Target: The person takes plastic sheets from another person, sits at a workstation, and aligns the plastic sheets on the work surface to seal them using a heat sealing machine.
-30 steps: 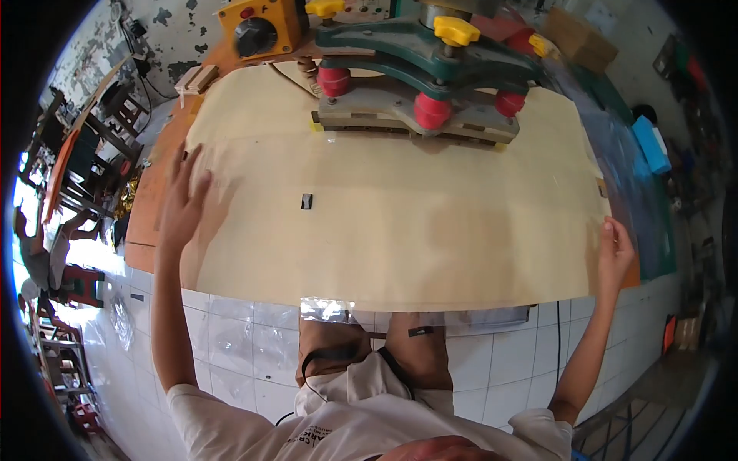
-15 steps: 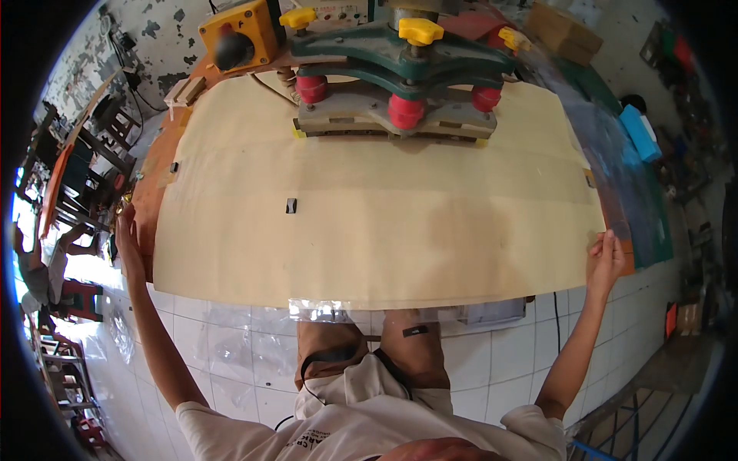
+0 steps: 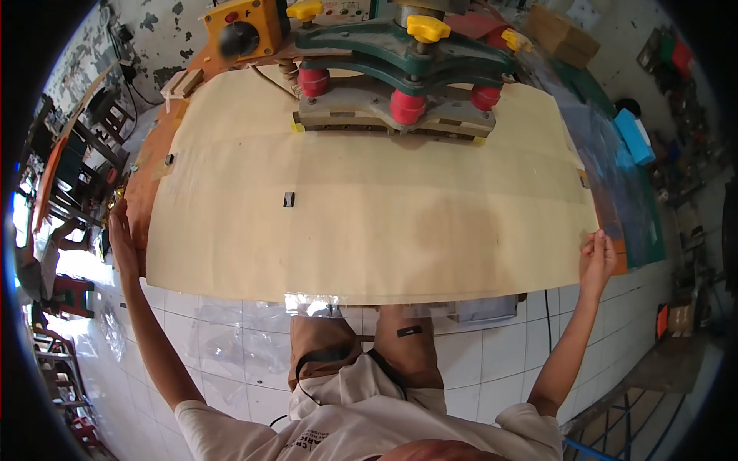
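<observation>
A large cream-coloured sheet [image 3: 346,246] covers the table in front of me, and a small black piece [image 3: 289,200] lies on it left of centre. My left hand [image 3: 123,240] is at the table's left edge, beside the sheet, fingers stretched out and holding nothing. At the sheet's right edge, my right hand [image 3: 597,257] has its fingers curled together in a pinch. What lies between those fingertips is too small to make out. Beyond the sheet's middle stands a green and grey press head [image 3: 396,107] with red cylinders and yellow knobs.
A yellow control box [image 3: 244,29] with a red button stands at the back left. Clear plastic film [image 3: 603,146] and a blue box [image 3: 634,138] lie on the right. Small dark pieces [image 3: 169,160] sit near the sheet's side edges. A cardboard box [image 3: 561,37] is behind.
The whole view has shifted slightly, so the sheet and press appear a little displaced. Both hands stay at the two sides, with much the same finger shapes.
</observation>
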Available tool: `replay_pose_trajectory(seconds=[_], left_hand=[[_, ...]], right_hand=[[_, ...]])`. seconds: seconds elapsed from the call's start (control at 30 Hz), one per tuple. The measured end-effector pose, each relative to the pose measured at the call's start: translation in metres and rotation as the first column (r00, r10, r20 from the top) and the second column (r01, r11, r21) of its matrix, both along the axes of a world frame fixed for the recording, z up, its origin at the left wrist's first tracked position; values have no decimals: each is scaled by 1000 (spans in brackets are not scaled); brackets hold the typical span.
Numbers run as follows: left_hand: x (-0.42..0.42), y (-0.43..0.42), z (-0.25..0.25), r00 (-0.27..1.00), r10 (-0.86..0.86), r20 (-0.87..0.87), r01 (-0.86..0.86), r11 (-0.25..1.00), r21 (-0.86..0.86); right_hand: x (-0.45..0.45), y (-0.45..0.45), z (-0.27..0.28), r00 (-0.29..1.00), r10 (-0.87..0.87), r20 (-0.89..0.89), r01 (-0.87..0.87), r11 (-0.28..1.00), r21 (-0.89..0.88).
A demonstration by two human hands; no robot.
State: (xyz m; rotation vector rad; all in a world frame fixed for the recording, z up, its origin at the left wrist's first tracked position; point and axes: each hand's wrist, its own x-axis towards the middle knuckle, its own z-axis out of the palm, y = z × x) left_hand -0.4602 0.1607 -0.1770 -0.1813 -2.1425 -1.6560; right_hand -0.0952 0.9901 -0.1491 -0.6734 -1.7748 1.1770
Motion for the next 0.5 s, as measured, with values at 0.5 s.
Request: replay_pose_trajectory(seconds=[0.5], left_hand=[[6, 12, 7, 1000, -11, -2, 12, 999, 51]], right_hand=[[1, 0, 0, 1000, 12, -4, -12, 1000, -25]])
